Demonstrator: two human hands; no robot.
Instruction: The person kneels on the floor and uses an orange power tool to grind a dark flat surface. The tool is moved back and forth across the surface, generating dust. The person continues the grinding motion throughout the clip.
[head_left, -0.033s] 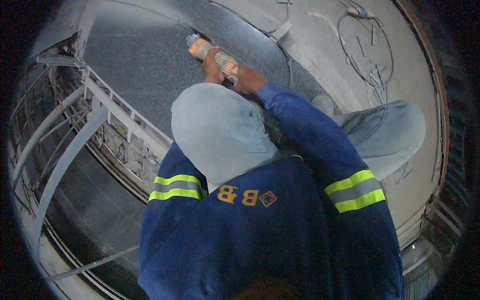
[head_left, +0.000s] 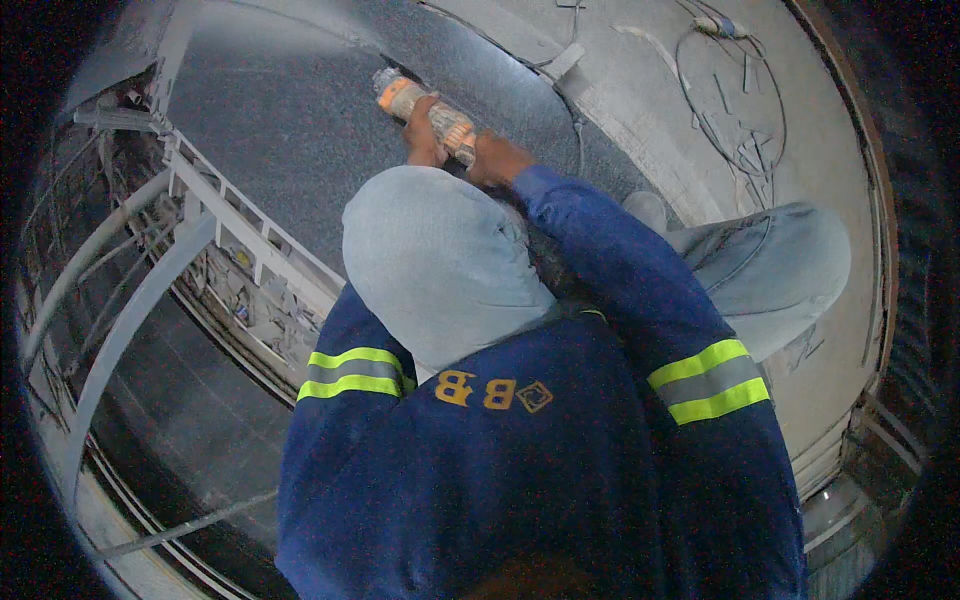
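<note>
A dust-coated orange power tool, apparently an angle grinder (head_left: 398, 93), is held beyond my raised knee at the upper middle. The fingers of my left hand (head_left: 425, 135) wrap round its body. Around its rear end closes my right hand (head_left: 500, 158), nearer to me. The tool's head meets a dark grey speckled slab (head_left: 270, 130) close to a dark slit along the slab's far side. A pale plume of dust streams from there toward the upper left. Whatever disc or bit the head carries is too small to make out.
At left, a pale metal railing (head_left: 250, 235) borders a lower dark floor, with curved pipes (head_left: 130, 320) beside it. A cable (head_left: 690, 95) loops over the dusty pale floor (head_left: 640, 60) at right, among thin offcuts. My bent legs frame the work.
</note>
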